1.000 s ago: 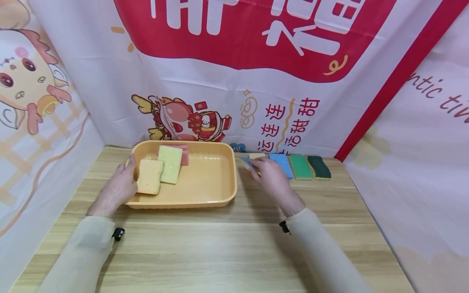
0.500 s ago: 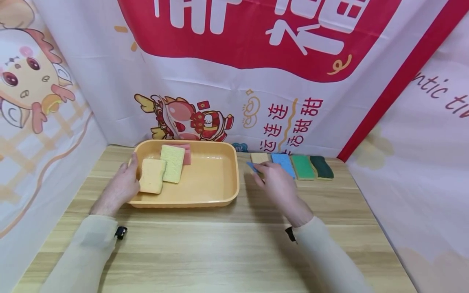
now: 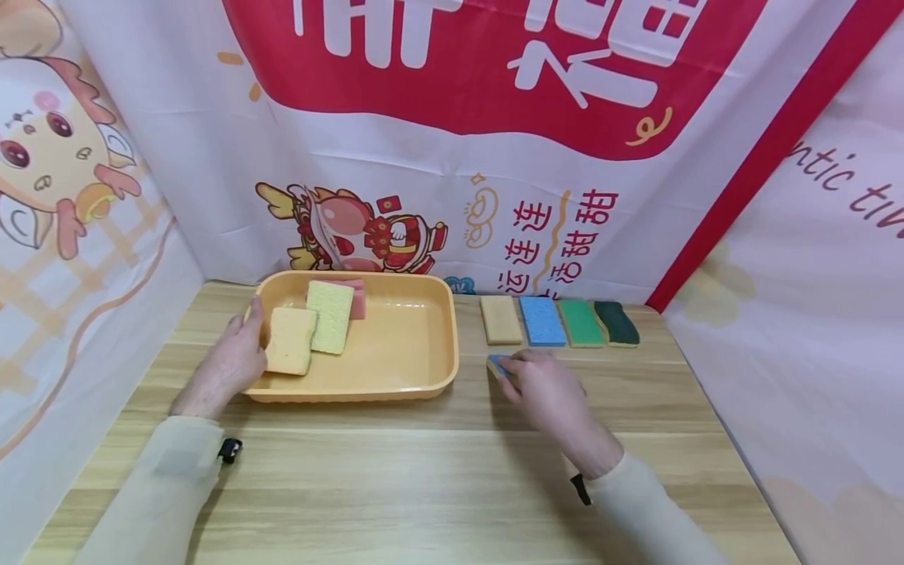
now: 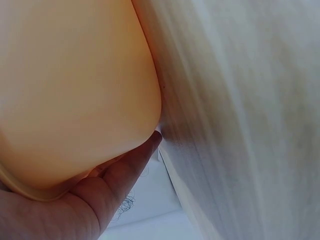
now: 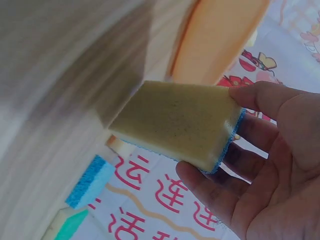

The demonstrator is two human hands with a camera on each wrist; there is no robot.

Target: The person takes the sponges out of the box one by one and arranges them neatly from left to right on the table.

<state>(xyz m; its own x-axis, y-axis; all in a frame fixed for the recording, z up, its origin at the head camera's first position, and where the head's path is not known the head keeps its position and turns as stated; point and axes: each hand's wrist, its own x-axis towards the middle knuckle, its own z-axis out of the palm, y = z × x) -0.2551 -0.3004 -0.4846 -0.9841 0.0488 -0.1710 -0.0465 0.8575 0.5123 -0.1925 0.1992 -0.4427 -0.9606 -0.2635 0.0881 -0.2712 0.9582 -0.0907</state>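
My right hand [image 3: 547, 392] pinches a two-layer sponge, yellow on one face with a blue scouring layer [image 3: 498, 365] on the other. In the right wrist view the sponge's yellow face [image 5: 175, 122] shows, thumb and fingers at its edges. At the left end of an orange-yellow plastic tray [image 3: 395, 390], my left hand [image 3: 229, 357] grips the rim; the left wrist view has fingers along the tray's outer wall [image 4: 85, 100]. Inside the tray lie a cream sponge [image 3: 289, 340], a pale yellow sponge [image 3: 330, 317] and a pink sponge [image 3: 358, 300] partly hidden behind it.
Along the back of the wooden table [image 3: 395, 486], right of the tray, lie a beige sponge [image 3: 501, 320], a blue sponge [image 3: 542, 321], a green sponge [image 3: 581, 322] and a dark green wavy sponge [image 3: 617, 322]. Printed cloth [image 3: 339, 141] hangs behind and at both sides.
My right hand has drawn the held sponge toward the front and slightly right, from the back row, uncovering the beige sponge. The left hand and tray stay put.
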